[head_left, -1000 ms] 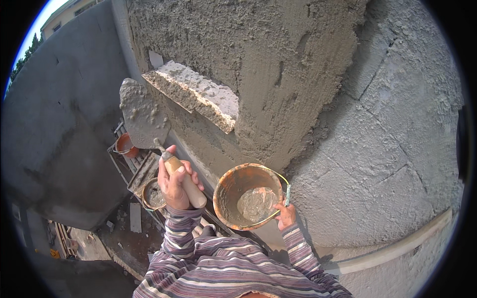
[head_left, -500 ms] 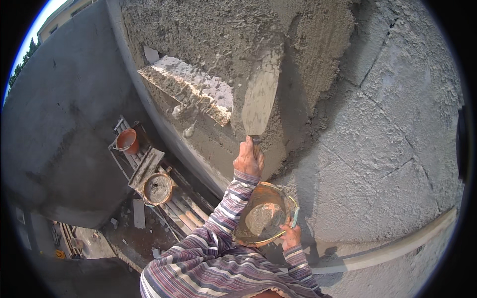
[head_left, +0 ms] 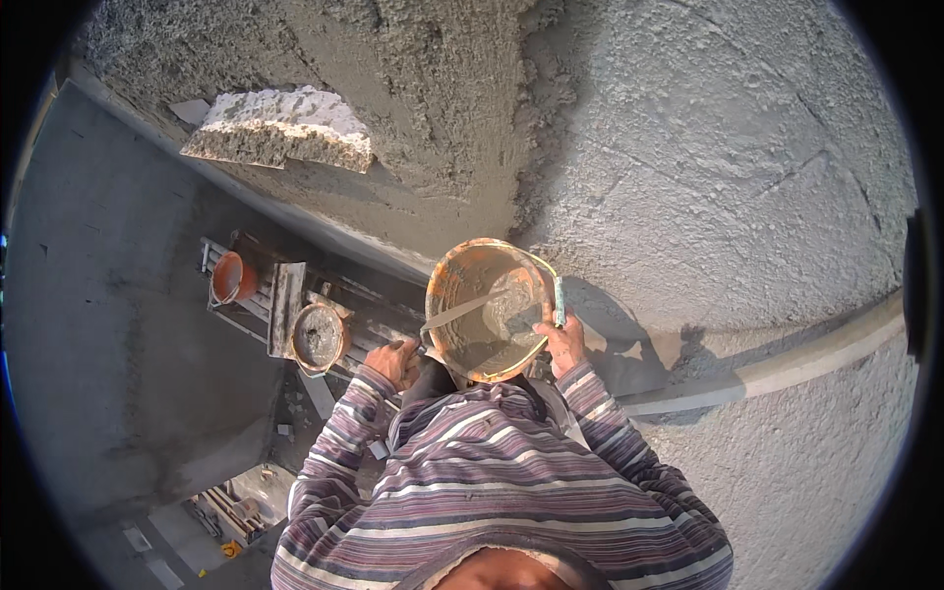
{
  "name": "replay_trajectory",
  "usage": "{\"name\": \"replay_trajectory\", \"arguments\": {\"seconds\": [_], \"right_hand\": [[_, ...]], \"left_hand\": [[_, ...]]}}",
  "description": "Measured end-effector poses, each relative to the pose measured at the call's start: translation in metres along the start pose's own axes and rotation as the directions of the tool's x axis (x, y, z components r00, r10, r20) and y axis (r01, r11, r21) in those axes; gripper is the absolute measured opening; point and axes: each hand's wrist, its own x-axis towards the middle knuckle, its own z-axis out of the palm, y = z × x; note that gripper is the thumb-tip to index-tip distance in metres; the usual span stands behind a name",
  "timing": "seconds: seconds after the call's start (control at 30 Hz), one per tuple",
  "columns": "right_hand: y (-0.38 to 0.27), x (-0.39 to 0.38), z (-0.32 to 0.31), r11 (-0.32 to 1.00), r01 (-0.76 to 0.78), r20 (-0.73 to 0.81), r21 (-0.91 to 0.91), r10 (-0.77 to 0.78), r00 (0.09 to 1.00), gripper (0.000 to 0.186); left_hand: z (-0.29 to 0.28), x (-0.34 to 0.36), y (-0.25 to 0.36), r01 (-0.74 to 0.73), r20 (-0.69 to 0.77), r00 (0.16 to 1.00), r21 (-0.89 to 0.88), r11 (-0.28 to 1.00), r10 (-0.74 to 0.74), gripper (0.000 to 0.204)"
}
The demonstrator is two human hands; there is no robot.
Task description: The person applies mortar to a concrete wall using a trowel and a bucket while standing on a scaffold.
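Observation:
My left hand (head_left: 395,364) is closed around the handle of a trowel (head_left: 464,311). The trowel's narrow blade reaches over the rim into an orange bucket (head_left: 454,270) in front of my body. Wet grey mortar (head_left: 513,307) lies inside, mostly toward the right side. With my right hand (head_left: 563,344) I grip the bucket at its right rim, beside the greenish sleeve on its yellow handle. Above and left, a ragged pale board piece (head_left: 285,123), smeared with mortar, sits against the freshly mortared wall (head_left: 433,118).
Lower down at left, scaffold poles and planks (head_left: 287,305) carry a mortar-filled bucket (head_left: 320,336) and an orange bucket (head_left: 232,277). Rough grey wall (head_left: 708,197) rises at right above a pale ledge (head_left: 787,359). A smooth dark wall (head_left: 108,285) stands far left.
My left hand has brought the trowel down from the mortared wall into the bucket. The bucket, held by my right hand, now appears higher in view, and the view has shifted downward.

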Motion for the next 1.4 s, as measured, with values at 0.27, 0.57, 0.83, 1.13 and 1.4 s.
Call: {"name": "replay_trajectory", "arguments": {"seconds": [0.27,0.57,0.83,1.13,1.4], "right_hand": [[0.060,-0.007,0.074,0.947,0.204,-0.116,-0.247,-0.238,0.964,0.051],[0.093,-0.022,0.062,0.956,0.004,-0.192,0.294,0.055,0.980,0.032],[0.106,-0.048,0.015,0.811,-0.069,-0.208,0.581,0.230,0.951,0.029],[0.114,-0.057,-0.017,0.970,0.106,-0.250,0.217,-0.050,0.967,0.026],[0.157,-0.058,-0.031,0.980,0.166,-0.172,-0.106,-0.183,0.968,0.042]], "left_hand": [[0.026,0.050,-0.017,-0.065,0.198,0.980,0.283,0.957,0.008,0.041],[0.013,0.131,-0.056,-0.347,0.392,0.885,0.201,0.916,0.249,0.030],[-0.005,0.130,-0.074,-0.135,0.186,0.974,0.009,0.991,0.131,0.034],[0.036,0.160,0.151,-0.773,0.357,0.630,0.208,0.599,0.689,0.055],[0.092,0.197,0.183,-0.869,0.634,0.358,-0.042,0.493,0.686,0.028]]}}
